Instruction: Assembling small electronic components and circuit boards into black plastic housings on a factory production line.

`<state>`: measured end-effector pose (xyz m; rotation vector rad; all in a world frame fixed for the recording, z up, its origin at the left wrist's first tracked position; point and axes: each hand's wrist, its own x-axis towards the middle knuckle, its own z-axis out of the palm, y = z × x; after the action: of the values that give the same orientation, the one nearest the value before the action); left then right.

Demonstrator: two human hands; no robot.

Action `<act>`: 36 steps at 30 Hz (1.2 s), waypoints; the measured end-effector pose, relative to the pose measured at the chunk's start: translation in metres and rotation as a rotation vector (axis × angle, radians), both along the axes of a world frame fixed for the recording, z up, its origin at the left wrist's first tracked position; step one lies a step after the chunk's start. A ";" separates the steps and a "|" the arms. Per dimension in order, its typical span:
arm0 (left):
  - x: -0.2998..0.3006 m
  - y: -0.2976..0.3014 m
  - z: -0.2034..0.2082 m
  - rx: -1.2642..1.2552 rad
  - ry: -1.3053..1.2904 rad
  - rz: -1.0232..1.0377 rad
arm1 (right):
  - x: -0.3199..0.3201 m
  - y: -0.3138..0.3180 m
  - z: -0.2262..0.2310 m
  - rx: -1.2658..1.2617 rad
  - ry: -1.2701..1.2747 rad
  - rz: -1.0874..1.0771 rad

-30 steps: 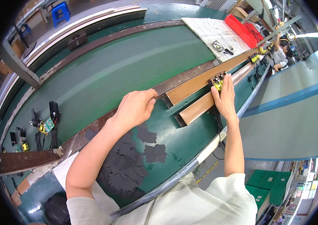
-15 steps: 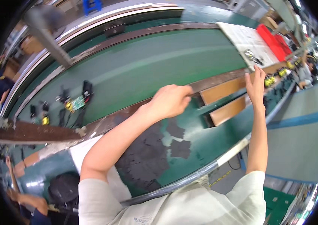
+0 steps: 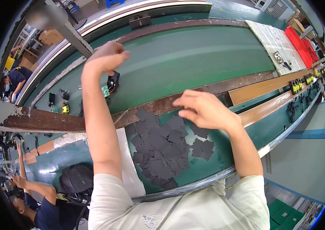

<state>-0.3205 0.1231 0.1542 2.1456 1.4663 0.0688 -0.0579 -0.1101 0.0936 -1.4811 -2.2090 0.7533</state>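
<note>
Head: the wearer's shirt [image 3: 147, 212] fills the near edge, cut off below.
Paper: a white sheet [image 3: 130, 165] lies beside the pile, partly hidden under the left sleeve.
Black pieces: a heap of thin, notched pieces [image 3: 162, 147] lies on the green table [image 3: 223, 153]; overlaps hide many outlines.
Right hand: the hand [image 3: 206, 109] hovers above the far right of the heap, released, fingers loosely bent, thumb apart from the index finger; it covers part of the rail [image 3: 162, 104].
Strips: two brown strips [image 3: 262, 91] run off to the right; the right forearm hides the nearer one's end.
Left hand: the hand [image 3: 108, 57] hangs over the belt [image 3: 193, 57], fingers curled and blurred; I cannot tell whether it grips anything.
Housing: a black housing [image 3: 113, 81] lies on the belt just below the left hand, beside a green board [image 3: 105, 90]; the left forearm hides part of the board.
Units: yellow-and-black units [image 3: 296, 86] sit toward the strips' far end, the furthest too small to make out.
Mat: a white mat [image 3: 264, 36] bears a small device [image 3: 278, 57]; a red tray [image 3: 296, 44] adjoins it.
Stool: a blue stool [image 3: 114, 3], cut off by the top edge.
</note>
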 end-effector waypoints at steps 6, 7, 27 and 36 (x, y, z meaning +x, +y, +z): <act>-0.009 0.020 -0.019 -0.209 0.060 0.086 | -0.015 -0.011 -0.030 0.044 -0.017 0.080; -0.011 0.024 -0.021 -0.217 0.055 0.072 | -0.016 -0.010 -0.035 0.097 -0.026 0.078; 0.060 -0.052 0.015 0.650 -0.380 -0.338 | 0.016 -0.006 -0.016 -0.121 0.309 -0.212; 0.113 -0.075 -0.019 0.602 -0.890 -0.251 | 0.019 -0.004 -0.010 0.142 0.233 -0.258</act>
<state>-0.2071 0.0481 0.1355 2.2184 0.6797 1.3224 -0.0388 -0.1140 0.0834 -1.4880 -1.8177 0.6345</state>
